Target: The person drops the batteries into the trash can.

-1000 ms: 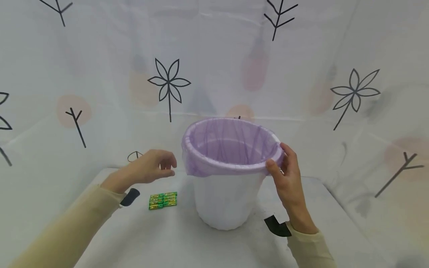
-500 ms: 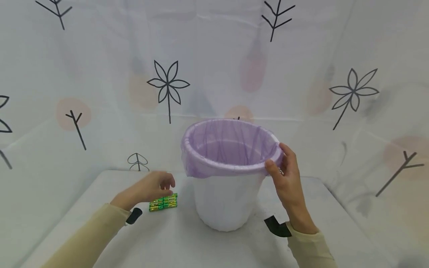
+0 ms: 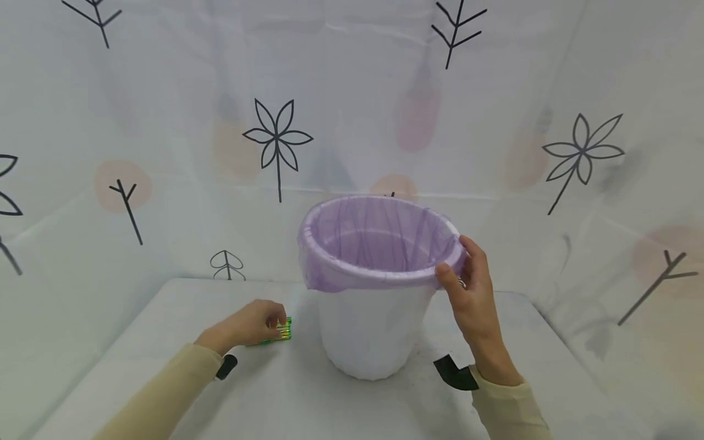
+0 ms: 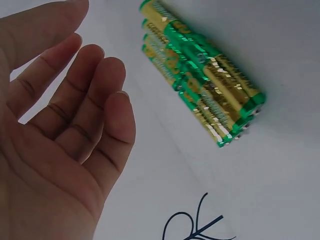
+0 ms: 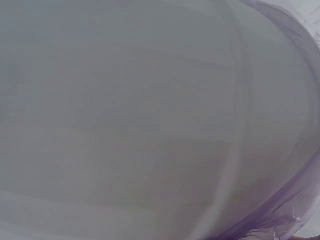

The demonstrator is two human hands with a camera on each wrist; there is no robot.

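Observation:
A white trash can stands on the table in the head view, with a purple trash bag folded over its rim. My right hand grips the bag-covered rim at the right side, thumb at the front. To the can's left, my left hand is over a pack of green-and-gold batteries and hides much of it. In the left wrist view the fingers are loosely bent, with a gap between them and the batteries. The can's wall fills most of the right wrist view.
The white table has its back edge close to a hanging white cloth printed with flowers and twigs. Dark bands show at both wrists.
My left hand has come down and slightly to the right, from above the batteries to over them, covering more of the pack. The right hand and the trash can stay put.

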